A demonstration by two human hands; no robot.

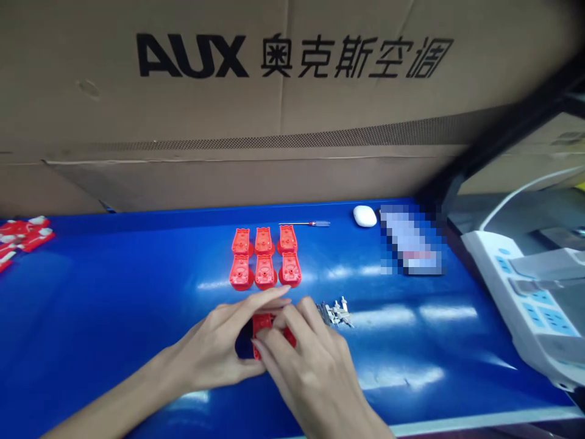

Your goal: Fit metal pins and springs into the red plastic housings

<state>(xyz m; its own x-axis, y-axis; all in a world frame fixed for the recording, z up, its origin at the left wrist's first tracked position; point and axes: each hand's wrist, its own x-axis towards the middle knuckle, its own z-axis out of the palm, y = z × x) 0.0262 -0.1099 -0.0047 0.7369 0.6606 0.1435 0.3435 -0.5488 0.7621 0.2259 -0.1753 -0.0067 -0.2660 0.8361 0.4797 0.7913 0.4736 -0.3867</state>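
Observation:
Near the front of the blue table, my left hand (223,338) reaches in from the left and holds a red plastic housing (262,323) between its fingers and thumb. My right hand (311,356) is bent over the same piece from the right, its fingers closed on it; whether they also pinch something small cannot be seen. Much of the housing is covered by my fingers. Beyond the hands stand several similar red housings (265,270) in two rows, hollow side up. To the right of my right hand lies a small pile of metal pins (338,313).
A screwdriver (315,224) lies behind the housings, near a white rounded case (364,216) and a blurred-out flat object (411,241). Red and white parts (27,235) lie at the far left. A white power strip (525,305) borders the right; a large cardboard box (256,110) stands behind.

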